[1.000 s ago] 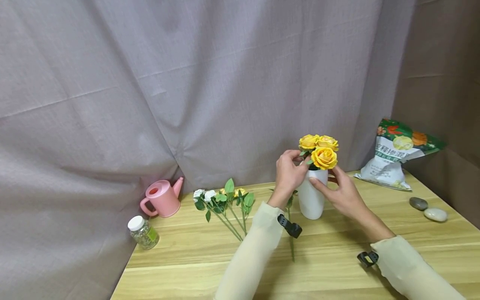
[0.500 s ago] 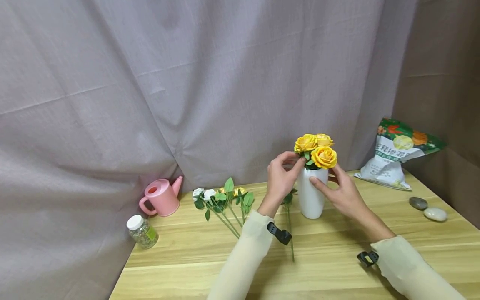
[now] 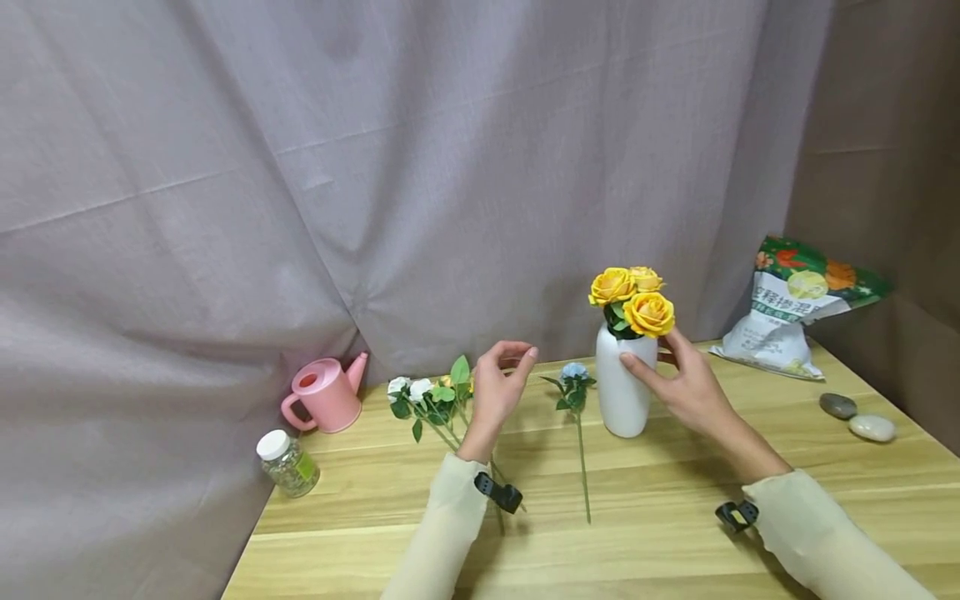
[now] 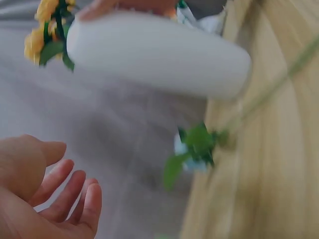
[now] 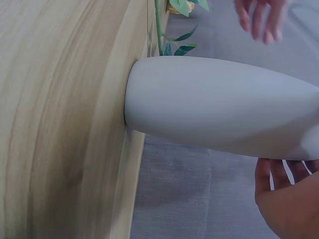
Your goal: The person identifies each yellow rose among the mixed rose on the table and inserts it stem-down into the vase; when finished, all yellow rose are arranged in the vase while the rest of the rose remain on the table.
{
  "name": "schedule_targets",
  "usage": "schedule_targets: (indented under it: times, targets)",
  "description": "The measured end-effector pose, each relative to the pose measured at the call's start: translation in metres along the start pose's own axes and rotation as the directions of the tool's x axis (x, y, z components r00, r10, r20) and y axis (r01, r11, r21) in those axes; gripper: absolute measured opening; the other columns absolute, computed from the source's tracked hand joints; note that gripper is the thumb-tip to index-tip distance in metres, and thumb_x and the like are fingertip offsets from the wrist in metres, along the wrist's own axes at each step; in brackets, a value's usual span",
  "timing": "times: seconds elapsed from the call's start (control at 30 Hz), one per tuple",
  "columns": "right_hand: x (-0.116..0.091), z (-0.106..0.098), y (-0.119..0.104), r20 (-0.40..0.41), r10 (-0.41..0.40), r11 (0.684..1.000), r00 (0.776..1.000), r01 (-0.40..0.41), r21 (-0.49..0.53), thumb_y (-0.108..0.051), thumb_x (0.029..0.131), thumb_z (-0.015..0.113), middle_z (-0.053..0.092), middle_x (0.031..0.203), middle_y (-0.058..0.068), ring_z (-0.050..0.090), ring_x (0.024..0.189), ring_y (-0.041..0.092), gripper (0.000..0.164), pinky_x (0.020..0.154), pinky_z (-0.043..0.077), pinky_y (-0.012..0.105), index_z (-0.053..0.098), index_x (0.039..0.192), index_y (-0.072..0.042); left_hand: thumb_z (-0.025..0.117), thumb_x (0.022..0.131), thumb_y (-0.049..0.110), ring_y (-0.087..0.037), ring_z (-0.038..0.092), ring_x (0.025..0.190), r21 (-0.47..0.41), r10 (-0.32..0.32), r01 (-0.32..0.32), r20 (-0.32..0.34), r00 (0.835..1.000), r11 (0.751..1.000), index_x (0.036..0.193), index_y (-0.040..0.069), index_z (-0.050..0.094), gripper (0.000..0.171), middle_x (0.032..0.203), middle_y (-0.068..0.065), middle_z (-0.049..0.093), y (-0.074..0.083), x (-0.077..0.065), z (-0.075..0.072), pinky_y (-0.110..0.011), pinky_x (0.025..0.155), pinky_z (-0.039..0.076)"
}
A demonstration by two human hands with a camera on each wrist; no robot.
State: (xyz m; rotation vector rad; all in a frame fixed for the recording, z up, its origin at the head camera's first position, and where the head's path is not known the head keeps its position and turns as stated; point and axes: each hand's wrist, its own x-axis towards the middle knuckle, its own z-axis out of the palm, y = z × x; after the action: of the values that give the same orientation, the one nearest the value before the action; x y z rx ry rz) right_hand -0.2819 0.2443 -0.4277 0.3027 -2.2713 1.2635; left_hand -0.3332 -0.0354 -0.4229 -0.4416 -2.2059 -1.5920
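Note:
A tall white vase [image 3: 624,385] stands upright on the wooden table, holding three yellow roses [image 3: 648,315] with green leaves. My right hand [image 3: 688,385] grips the vase near its neck, with the thumb on the front and the fingers around its right side. In the right wrist view the fingers [image 5: 279,174] touch the vase wall. Away to the left, my left hand [image 3: 497,392] is in the air with loosely bent fingers and nothing in them. It hovers near the lying flower stems. Between the hands, a blue flower [image 3: 575,373] with a long green stem lies on the table.
White roses [image 3: 408,389] lie with leafy stems, partly hidden by my left hand. A pink watering can [image 3: 327,397] and a lidded jar [image 3: 288,467] are at the left. A printed bag [image 3: 787,308] and two stones, one grey [image 3: 837,406], one pale [image 3: 872,428], are at the right.
My left hand has let go of the roses and moved left and down from the vase. The rear-left rose shifted slightly left. My right hand has stayed on the vase.

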Motion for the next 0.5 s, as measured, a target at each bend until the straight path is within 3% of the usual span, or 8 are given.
schedule_targets:
  times: [0.1, 0.33, 0.5]
  targets:
    - [-0.001, 0.001, -0.002, 0.001, 0.006, 1.0, 1.0, -0.006, 0.007, -0.036, 0.094, 0.072, 0.055, 0.145, 0.003, 0.055, 0.125, 0.022, 0.065, 0.096, 0.046, 0.018, 0.04, 0.15, -0.035, 0.073, 0.093, 0.03, -0.018, 0.071, 0.091, 0.055, -0.046, 0.046, -0.011, 0.999, 0.997, 0.105, 0.018, 0.075, 0.017, 0.1, 0.001, 0.076, -0.017, -0.004, -0.021, -0.029, 0.081, 0.059]
    - [-0.001, 0.002, -0.002, 0.003, -0.002, 0.999, 1.0, 0.002, 0.036, -0.033, 0.094, 0.071, 0.055, 0.145, 0.008, 0.055, 0.125, 0.026, 0.064, 0.101, 0.048, 0.053, 0.042, 0.15, -0.03, 0.075, 0.092, 0.026, -0.016, 0.071, 0.083, 0.187, -0.113, 0.129, -0.092, 0.989, 0.974, 0.099, 0.013, 0.075, 0.015, 0.091, -0.004, 0.076, -0.049, -0.011, -0.076, -0.028, 0.074, 0.057]
    - [0.0, 0.0, -0.001, 0.005, 0.007, 0.999, 1.0, -0.007, 0.032, -0.036, 0.094, 0.071, 0.053, 0.146, 0.009, 0.054, 0.126, 0.028, 0.065, 0.102, 0.046, 0.058, 0.04, 0.152, -0.03, 0.075, 0.091, 0.025, -0.011, 0.067, 0.069, 0.265, -0.151, 0.187, -0.152, 0.977, 0.946, 0.093, 0.011, 0.077, 0.014, 0.081, -0.004, 0.075, -0.061, -0.015, -0.097, -0.023, 0.065, 0.053]
